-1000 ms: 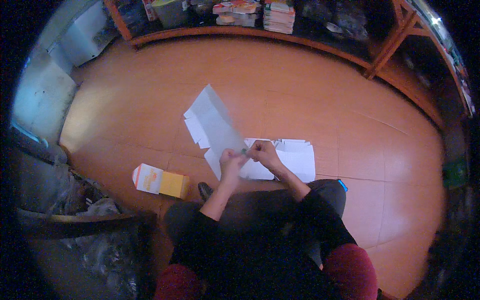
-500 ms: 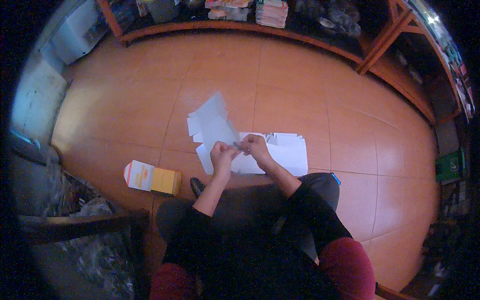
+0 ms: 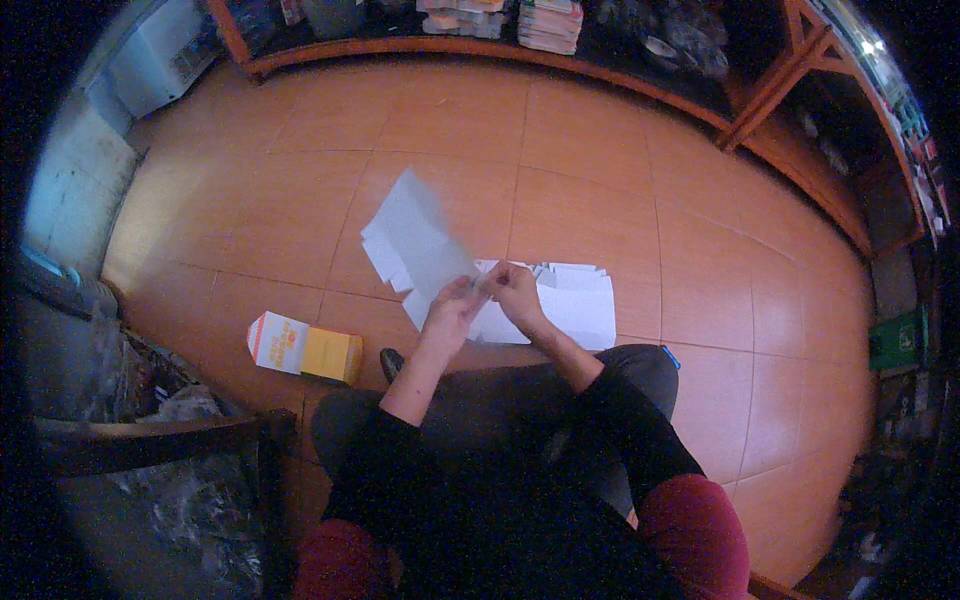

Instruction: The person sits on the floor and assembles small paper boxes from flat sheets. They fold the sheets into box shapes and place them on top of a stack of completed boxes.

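Note:
A flat pale sheet with tabbed edges, like an unfolded carton (image 3: pixel 408 232), is raised at a slant in front of me. My left hand (image 3: pixel 452 312) grips its near end, fingers curled around the edge. My right hand (image 3: pixel 514 297) is pinched closed at the same near corner, touching my left fingertips. Whatever lies between the right fingertips is too small and blurred to make out. Beneath and to the right, more white flat card (image 3: pixel 575 305) with cut tabs lies on the floor, partly covered by my right hand and forearm.
A yellow box (image 3: pixel 333 355) with a white and orange flap lies on the tiled floor (image 3: pixel 580 210) to the left. A wooden shelf (image 3: pixel 480 47) with stacked packs runs along the back. A dark chair-like frame (image 3: pixel 170 445) stands at lower left, a green box (image 3: pixel 893 342) at far right.
The raised sheet has swung left and tilted further. My left hand has turned and shifted slightly right, while my right hand stays at the near corner, fingers still pinched.

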A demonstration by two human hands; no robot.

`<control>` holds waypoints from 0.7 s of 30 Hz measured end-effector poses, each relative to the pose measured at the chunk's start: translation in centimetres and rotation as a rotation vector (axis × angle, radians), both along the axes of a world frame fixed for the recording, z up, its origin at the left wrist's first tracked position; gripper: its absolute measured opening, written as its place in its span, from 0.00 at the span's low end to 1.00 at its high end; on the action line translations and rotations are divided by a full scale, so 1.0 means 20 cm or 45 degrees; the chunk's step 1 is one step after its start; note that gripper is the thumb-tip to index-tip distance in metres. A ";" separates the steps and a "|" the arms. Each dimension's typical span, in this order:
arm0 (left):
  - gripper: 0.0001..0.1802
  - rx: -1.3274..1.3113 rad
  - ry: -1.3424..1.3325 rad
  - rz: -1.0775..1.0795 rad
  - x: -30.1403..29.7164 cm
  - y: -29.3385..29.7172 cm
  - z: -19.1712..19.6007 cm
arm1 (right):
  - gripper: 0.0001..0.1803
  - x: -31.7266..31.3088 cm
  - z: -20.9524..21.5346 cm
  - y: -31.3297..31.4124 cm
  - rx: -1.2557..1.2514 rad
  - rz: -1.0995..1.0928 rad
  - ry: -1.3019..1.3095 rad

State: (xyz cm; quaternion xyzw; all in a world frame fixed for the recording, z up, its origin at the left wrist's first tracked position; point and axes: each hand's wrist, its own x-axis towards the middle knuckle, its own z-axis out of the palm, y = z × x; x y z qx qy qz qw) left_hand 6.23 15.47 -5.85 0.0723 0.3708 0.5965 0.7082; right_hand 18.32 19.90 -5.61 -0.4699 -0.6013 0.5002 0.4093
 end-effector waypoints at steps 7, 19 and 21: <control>0.16 -0.155 -0.151 -0.030 0.00 -0.02 0.07 | 0.05 0.01 0.02 0.02 0.022 0.104 0.020; 0.08 -0.035 0.020 -0.142 -0.05 -0.02 0.03 | 0.04 0.01 0.14 0.00 -0.143 0.302 0.242; 0.07 -0.001 0.390 -0.146 -0.05 0.00 0.03 | 0.04 0.02 0.12 0.01 -0.229 0.290 0.254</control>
